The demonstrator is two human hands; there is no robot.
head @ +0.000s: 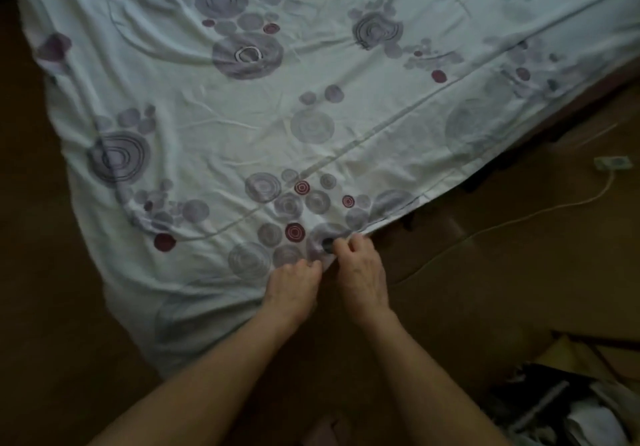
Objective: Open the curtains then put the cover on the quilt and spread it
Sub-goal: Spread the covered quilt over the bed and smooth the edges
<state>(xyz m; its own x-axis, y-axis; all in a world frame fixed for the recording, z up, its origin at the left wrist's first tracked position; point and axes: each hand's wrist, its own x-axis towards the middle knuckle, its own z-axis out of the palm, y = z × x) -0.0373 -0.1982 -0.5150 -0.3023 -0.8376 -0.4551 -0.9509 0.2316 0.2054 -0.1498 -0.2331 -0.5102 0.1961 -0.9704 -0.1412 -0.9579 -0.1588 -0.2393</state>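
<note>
The quilt cover [277, 106], white with grey and maroon circles, lies wrinkled and spread across the bed, its near corner at the bed's edge. Two hands pinch that corner: the left hand [294, 284] and the right hand [360, 269], fingers curled into the cloth. The room is dim; clutter [568, 407] at lower right is indistinct. One white cable [519, 218] crosses the floor.

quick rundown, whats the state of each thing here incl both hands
white quilt cover with grey and maroon circles: spread over the bed, wrinkled, near corner pinched up
left hand: pinching the cover's corner edge
right hand: pinching the same corner, beside the left
white cable on the brown floor: lying slack
</note>
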